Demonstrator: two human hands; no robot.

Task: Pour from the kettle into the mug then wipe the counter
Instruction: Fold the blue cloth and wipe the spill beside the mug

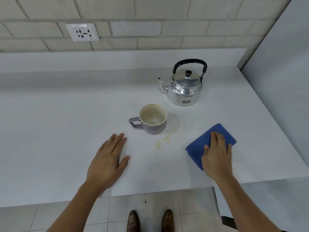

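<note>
A shiny metal kettle (184,87) with a black handle stands upright on the white counter (66,114), spout pointing left. In front of it sits a purple mug (151,119), handle to the left, with clear liquid inside. Yellowish spill stains (164,139) lie on the counter just right of and below the mug. My right hand (217,158) lies flat on a folded blue cloth (199,148), to the right of the stains. My left hand (108,163) rests palm down on the counter, fingers spread, below and left of the mug, holding nothing.
A wall socket (82,32) is set in the brick wall behind the counter. A grey panel (280,64) bounds the counter on the right. The counter's front edge runs just under my wrists, with tiled floor and brown shoes (133,221) below.
</note>
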